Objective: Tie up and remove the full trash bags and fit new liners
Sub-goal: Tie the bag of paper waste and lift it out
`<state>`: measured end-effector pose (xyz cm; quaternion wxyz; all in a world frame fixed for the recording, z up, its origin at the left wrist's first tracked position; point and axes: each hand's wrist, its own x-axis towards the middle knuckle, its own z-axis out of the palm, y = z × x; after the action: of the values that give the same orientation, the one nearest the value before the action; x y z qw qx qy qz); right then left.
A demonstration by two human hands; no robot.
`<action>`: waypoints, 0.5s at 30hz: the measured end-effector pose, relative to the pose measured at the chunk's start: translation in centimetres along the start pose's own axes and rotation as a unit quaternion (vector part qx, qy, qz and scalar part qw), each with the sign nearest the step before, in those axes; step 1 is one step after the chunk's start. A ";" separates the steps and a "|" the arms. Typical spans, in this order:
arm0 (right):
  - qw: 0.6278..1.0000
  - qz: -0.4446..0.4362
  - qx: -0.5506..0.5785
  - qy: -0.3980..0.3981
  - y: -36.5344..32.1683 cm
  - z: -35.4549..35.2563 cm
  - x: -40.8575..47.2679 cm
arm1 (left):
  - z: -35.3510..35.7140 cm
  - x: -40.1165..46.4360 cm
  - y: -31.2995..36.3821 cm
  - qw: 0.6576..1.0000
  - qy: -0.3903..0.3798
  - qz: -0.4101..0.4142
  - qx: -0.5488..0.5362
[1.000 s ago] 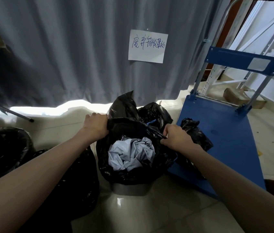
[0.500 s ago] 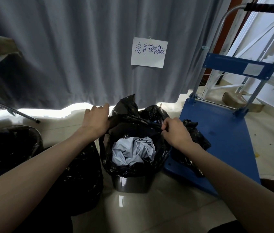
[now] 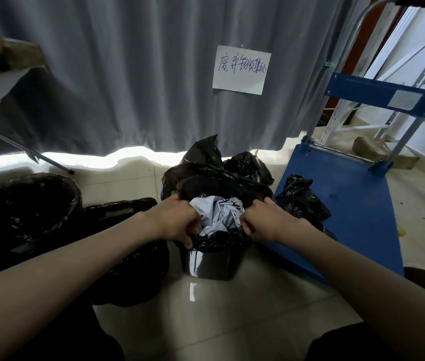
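Both hands have dropped from the far rim of the bin to its near rim since half a second ago, and they now sit closer together. At the centre is a black trash bag point(image 3: 214, 178), lining a small dark grey bin point(image 3: 207, 264) that stands on the pale tiled floor point(image 3: 232, 321). The left hand point(image 3: 177, 221) is clenched on the bag's near-left edge, fingers curled over the rim with the thumb pointing down the outside of the bin. The right hand point(image 3: 266, 220) is clenched on the near-right edge in the same way. Between the two fists, crumpled pale blue-grey paper point(image 3: 218, 214) fills the bag's mouth. Beyond the hands, the far side of the bag stands up in loose peaks.

Just right of the right hand, another crumpled black bag point(image 3: 302, 199) rests at the edge of a blue platform trolley point(image 3: 357, 204). Left of the left hand lie more black bags point(image 3: 128, 269), and farther left a second bin with a black liner point(image 3: 36, 199). Behind everything hangs a grey curtain point(image 3: 141, 74) with a white paper sign point(image 3: 241, 70) bearing handwritten characters.
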<state>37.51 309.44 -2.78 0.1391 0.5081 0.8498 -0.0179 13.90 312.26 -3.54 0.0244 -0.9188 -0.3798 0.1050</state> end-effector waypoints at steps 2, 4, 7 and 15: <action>0.997 0.033 0.060 0.044 0.1 -0.3 0.2 | 0.3 -0.2 0.0 0.999 0.038 -0.004 0.009; 0.985 0.071 0.132 0.086 0.3 -0.8 0.4 | 0.4 -0.2 0.1 0.996 0.085 -0.009 -0.024; 0.971 0.105 0.178 0.118 0.7 -1.4 0.5 | 0.3 0.2 0.5 0.987 0.105 -0.020 -0.119; 0.957 0.151 0.221 0.113 1.2 -1.8 0.7 | 1.7 1.3 3.5 0.997 0.078 -0.025 -0.007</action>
<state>37.82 310.90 -1.09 -0.0730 0.6472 0.7481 -0.1267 16.93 310.62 -5.84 0.0504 -0.9147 -0.4000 0.0297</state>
